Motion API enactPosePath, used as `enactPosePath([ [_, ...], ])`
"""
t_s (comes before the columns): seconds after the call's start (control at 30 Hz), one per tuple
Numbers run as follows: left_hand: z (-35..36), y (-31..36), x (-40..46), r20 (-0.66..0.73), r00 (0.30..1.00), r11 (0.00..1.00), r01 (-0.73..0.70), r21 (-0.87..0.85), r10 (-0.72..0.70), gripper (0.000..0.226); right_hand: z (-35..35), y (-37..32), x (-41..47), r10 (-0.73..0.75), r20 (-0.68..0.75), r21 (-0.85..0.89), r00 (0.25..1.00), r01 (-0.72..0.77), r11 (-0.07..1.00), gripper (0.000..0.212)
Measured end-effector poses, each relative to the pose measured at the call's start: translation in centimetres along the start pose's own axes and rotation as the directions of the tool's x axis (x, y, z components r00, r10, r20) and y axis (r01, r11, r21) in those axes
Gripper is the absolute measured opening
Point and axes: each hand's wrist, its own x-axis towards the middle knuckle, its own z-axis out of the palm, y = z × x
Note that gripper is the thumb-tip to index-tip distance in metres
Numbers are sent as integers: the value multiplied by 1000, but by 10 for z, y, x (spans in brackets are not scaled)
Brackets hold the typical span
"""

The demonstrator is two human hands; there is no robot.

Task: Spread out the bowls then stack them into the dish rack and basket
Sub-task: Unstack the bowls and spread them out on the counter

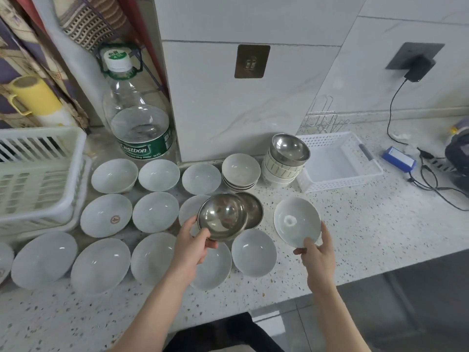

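**Bowls spread over the counter, one in each hand**

Bowls [154, 212] lie in rows along the counter's [355, 224] front edge. Left hand [193, 246] grips a steel bowl [222, 216]; right hand [317, 252] pinches a tilted white bowl [297, 221]. Dish rack [38, 174] sits at the left edge, basket [340, 161] toward the back right.

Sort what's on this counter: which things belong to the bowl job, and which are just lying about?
Job: steel bowl in left hand; white bowl in right hand; white dish rack; white basket.

Lying about: clear water bottle; blue box; black charger.
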Motion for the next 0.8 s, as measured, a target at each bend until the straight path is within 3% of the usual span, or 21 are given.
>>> enactPosePath([
  [0.23,50,-2,-1,69,993,988,-100,118,92,48,-33,13,19,46,-34,61,998,-44,997,66],
  [0.43,125,2,15,69,973,915,-230,331,220,52,-64,9,76,65,57,65,996,-68,996,67],
  [0.57,164,-2,27,2,984,916,-166,364,178,47,-82,5,112,64,145,36,987,-70,997,67],
  [0.8,199,-13,35,-138,982,909,-59,413,127,58,-93,1,142,20,333,12,943,-25,1000,63],
])
